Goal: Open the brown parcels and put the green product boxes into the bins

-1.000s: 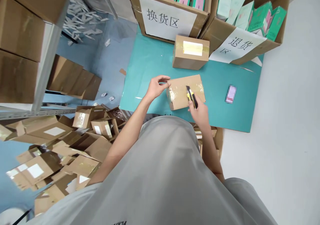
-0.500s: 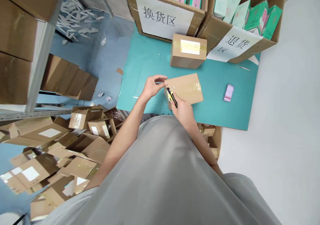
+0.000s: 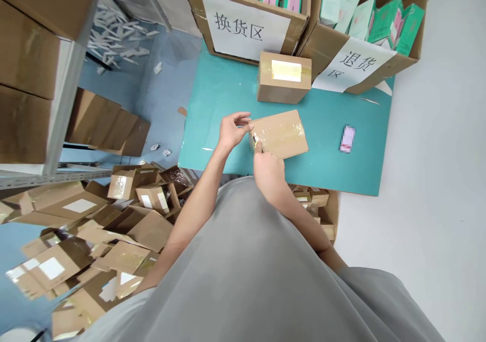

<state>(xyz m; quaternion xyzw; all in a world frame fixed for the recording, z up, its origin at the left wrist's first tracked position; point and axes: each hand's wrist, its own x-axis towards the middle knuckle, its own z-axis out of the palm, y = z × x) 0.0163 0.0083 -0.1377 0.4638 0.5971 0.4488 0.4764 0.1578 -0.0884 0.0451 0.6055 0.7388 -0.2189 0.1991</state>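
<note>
On the teal table a taped cardboard box (image 3: pixel 283 133) lies slightly turned, its clear tape shining on top. My left hand (image 3: pixel 232 130) grips the box's far left corner, thumb against the edge and fingers curved behind it. At the box's near left end, my right hand (image 3: pixel 269 172) is closed round a yellow and black utility knife (image 3: pixel 255 142). Most of the knife is hidden by the hand and the box, and I cannot make out the blade's tip. A second cardboard box (image 3: pixel 284 78) with a pale label stands just behind.
Two large open cartons (image 3: pixel 246 25) with paper signs hold green and pink boxes at the table's back. A pixelated pinkish item (image 3: pixel 347 139) lies on the right. Discarded cardboard boxes (image 3: pixel 125 220) cover the floor at left, beside a shelf (image 3: pixel 63 99).
My right hand has turned and moved down to the left, taking the knife lower along the box's left end. My left hand stays at the corner.
</note>
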